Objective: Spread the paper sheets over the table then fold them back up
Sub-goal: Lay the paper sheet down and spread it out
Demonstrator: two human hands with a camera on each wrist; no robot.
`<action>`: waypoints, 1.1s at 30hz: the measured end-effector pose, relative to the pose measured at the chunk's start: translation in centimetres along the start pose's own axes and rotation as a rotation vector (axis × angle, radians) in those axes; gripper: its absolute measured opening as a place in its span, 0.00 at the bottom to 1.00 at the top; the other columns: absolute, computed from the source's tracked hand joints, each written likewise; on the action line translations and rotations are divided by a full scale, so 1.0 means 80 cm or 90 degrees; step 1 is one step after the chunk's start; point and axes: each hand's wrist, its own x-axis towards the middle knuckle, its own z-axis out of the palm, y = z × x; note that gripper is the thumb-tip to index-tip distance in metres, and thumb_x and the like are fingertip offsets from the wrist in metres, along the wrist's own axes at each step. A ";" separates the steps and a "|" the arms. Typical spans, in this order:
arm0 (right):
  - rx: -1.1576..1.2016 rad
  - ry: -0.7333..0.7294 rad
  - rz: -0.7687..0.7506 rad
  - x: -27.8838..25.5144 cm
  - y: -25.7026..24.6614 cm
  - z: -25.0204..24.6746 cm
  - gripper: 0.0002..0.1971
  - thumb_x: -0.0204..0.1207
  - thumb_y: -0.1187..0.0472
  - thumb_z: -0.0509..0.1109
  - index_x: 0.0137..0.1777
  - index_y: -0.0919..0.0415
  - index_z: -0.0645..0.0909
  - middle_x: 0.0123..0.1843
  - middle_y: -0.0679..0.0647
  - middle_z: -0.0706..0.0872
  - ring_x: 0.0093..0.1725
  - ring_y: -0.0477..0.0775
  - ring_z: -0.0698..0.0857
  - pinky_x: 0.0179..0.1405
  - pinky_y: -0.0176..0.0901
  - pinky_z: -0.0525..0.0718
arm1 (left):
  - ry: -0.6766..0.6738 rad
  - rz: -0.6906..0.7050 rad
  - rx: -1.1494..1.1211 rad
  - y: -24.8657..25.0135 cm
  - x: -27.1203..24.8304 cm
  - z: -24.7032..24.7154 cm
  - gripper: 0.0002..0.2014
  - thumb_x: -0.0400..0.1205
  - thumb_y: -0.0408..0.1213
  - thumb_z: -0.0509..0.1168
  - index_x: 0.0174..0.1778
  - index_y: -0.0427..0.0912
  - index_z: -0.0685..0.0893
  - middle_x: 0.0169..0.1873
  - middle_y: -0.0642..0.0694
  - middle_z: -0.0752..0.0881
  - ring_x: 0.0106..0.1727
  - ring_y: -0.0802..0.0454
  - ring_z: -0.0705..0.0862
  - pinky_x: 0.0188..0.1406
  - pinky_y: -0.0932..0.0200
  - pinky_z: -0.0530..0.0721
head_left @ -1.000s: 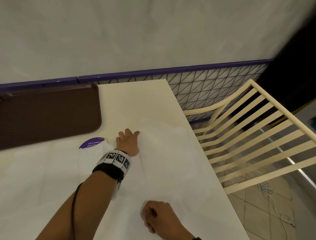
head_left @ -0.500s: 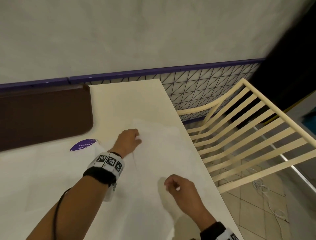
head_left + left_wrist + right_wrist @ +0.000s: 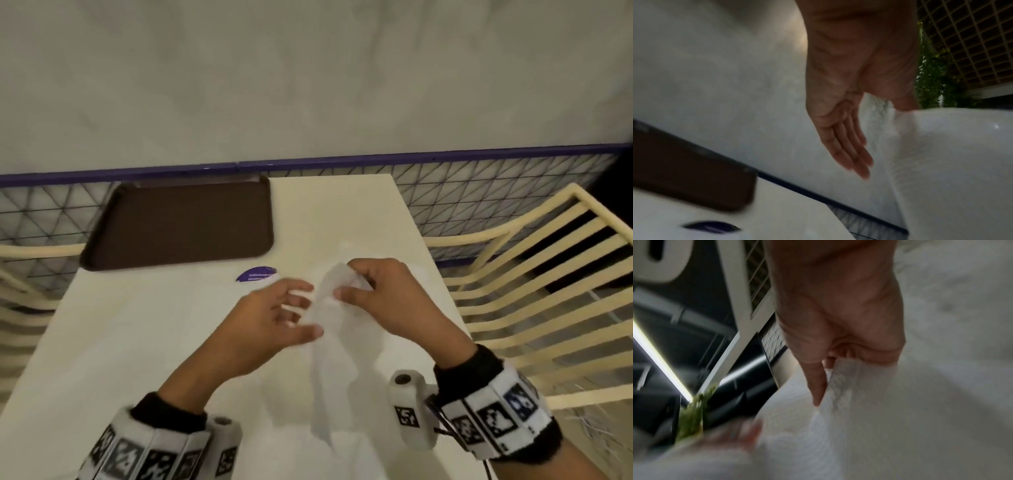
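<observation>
A thin white paper sheet (image 3: 337, 359) hangs upright above the cream table (image 3: 342, 205), between my two hands. My right hand (image 3: 346, 279) pinches its top edge; in the right wrist view the curled fingers (image 3: 816, 382) hold the sheet (image 3: 879, 418). My left hand (image 3: 310, 310) is beside the sheet's left edge with fingers spread and the thumb touching the paper. The left wrist view shows straight fingers (image 3: 846, 146) next to the raised sheet (image 3: 951, 162). More pale paper seems to lie flat on the left of the table, blurred.
A dark brown tray (image 3: 181, 222) lies at the table's far left by the wall. A round purple sticker (image 3: 257, 274) sits just in front of it. Slatted cream chairs stand on the right (image 3: 531, 291) and left (image 3: 20, 274).
My left hand has come off the sheet lying on the table. My right hand has risen with a sheet, and both hands have met above the table's middle.
</observation>
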 end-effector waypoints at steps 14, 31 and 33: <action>0.228 -0.028 0.174 -0.025 -0.021 0.057 0.16 0.77 0.71 0.63 0.29 0.59 0.78 0.27 0.52 0.81 0.27 0.49 0.79 0.26 0.33 0.73 | -0.105 -0.120 0.071 -0.121 -0.105 -0.102 0.48 0.52 0.57 0.82 0.68 0.72 0.65 0.65 0.69 0.74 0.63 0.68 0.75 0.54 0.69 0.75; 0.170 0.164 0.101 -0.049 -0.015 0.086 0.03 0.74 0.67 0.72 0.45 0.66 0.86 0.44 0.57 0.91 0.47 0.57 0.89 0.53 0.49 0.85 | 0.344 0.004 -0.100 -0.099 -0.097 -0.105 0.19 0.73 0.15 0.61 0.35 0.44 0.88 0.24 0.51 0.87 0.19 0.59 0.79 0.21 0.70 0.76; 0.202 0.193 0.052 -0.066 -0.021 0.093 0.02 0.72 0.69 0.73 0.41 0.62 0.86 0.40 0.50 0.91 0.44 0.48 0.88 0.47 0.36 0.84 | 0.348 0.028 -0.120 -0.096 -0.115 -0.103 0.12 0.74 0.20 0.66 0.37 0.41 0.88 0.27 0.50 0.89 0.26 0.58 0.85 0.30 0.68 0.83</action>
